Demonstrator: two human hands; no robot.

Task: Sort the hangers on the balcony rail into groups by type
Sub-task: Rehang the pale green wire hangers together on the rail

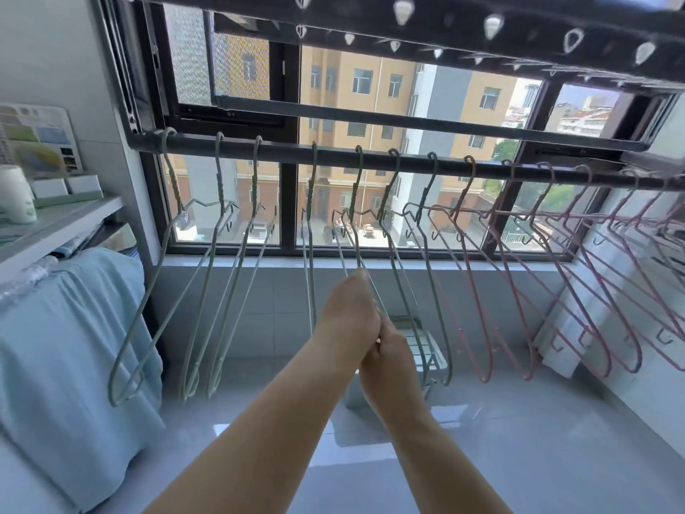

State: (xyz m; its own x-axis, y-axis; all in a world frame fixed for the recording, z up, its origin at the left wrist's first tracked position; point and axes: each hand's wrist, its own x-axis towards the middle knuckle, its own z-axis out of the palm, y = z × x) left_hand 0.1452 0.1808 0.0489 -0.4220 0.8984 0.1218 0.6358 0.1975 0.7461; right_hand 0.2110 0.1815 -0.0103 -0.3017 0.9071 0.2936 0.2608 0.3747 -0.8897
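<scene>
A dark rail (289, 150) crosses the window with wire hangers hooked on it. Several grey-green hangers (207, 276) fill the left and middle of the rail, and several pink hangers (519, 276) hang together on the right. My left hand (348, 320) grips the lower part of one grey-green hanger (357, 202) near the middle of the rail. My right hand (389, 361) sits just below and against the left one, its fingers curled round the same hanger's lower end. The hanger's hook is still over the rail.
A pale blue cloth (70, 346) drapes over something at the left, under a shelf (63, 224) with a white cup and boxes. A second rack with white pegs (493, 26) runs overhead. A small step stool (422, 346) stands by the tiled wall below the window.
</scene>
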